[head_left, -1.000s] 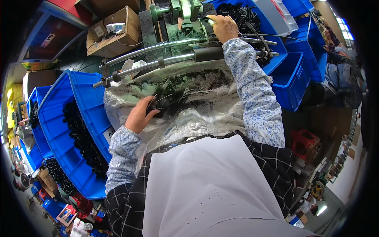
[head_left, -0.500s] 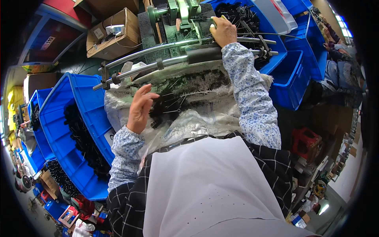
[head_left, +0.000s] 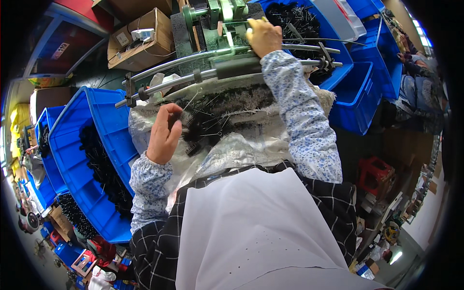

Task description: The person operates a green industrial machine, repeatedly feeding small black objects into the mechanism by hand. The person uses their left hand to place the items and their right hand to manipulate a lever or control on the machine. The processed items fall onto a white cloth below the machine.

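Note:
My left hand (head_left: 163, 135) is raised over the lap sheet, thumb and fingers pinched on a small wire brush (head_left: 192, 100) whose looped end points up and away. Beneath it a pile of black-bristled wire brushes (head_left: 208, 126) lies on the dirty whitish plastic sheet (head_left: 241, 147). At the green machine (head_left: 226, 14) my right hand (head_left: 266, 37), with yellow coverings on its fingertips, is closed near the working head. A thin wire (head_left: 238, 23) runs from its fingers toward the head; whether it carries bristles is blurred.
Two metal rails (head_left: 171, 62) cross in front of the machine. A blue bin (head_left: 94, 159) of black brushes stands at left, another blue bin (head_left: 321, 24) of brushes at the right back. An empty-looking blue crate (head_left: 355, 104) and a cardboard box (head_left: 137, 41) flank the machine.
My right hand has shifted left toward the machine head. My left hand, spread before, has closed and now holds a brush lifted from the pile.

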`<state>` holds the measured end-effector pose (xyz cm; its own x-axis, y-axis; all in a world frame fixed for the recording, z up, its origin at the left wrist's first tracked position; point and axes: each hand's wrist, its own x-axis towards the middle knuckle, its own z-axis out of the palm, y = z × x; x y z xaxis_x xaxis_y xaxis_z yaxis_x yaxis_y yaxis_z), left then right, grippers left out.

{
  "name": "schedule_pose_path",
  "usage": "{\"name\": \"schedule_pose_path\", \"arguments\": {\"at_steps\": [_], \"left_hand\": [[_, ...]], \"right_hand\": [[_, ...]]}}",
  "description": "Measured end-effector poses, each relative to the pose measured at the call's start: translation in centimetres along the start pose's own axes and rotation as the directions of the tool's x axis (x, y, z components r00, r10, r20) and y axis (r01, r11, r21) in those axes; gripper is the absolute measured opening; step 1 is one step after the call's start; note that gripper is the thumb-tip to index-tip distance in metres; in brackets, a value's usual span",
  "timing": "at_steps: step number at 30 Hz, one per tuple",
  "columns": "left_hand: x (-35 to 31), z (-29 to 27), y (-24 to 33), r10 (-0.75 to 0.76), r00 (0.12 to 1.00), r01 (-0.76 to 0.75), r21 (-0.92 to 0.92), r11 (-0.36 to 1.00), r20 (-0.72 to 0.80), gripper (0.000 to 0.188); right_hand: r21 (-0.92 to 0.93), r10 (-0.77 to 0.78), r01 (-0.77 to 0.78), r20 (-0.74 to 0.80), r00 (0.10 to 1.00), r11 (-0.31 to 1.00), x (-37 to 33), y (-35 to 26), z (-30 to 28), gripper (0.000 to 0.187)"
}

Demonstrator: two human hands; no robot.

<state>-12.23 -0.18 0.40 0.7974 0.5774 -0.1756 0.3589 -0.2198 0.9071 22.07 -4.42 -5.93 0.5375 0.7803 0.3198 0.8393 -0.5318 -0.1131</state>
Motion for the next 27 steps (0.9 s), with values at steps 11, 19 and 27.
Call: {"name": "schedule_pose_path", "arguments": {"at_steps": [11,19,27], "left_hand": [[1.6,-0.8,0.7,0.210,0.977,-0.213,0.074,0.974,0.048,0.033],[3.2,3.1,0.1,0.304,0.949,-0.310,-0.072,0.948,-0.087,0.028],[3.7,4.4,-0.2,0.345,0.924,-0.326,0.130,0.936,-0.164,0.042]], "right_hand": [[-0.057,0.050,-0.039,0.208,0.977,0.998,2.8,8.4,-1.4,0.025],[0.059,0.020,-0.020,-0.001,1.000,0.998,-1.1,4.6,-8.8,0.030],[0.633,-0.380,0.156,0.235,0.894,0.759,-8.7,-5.7,-7.6,0.027]]}}
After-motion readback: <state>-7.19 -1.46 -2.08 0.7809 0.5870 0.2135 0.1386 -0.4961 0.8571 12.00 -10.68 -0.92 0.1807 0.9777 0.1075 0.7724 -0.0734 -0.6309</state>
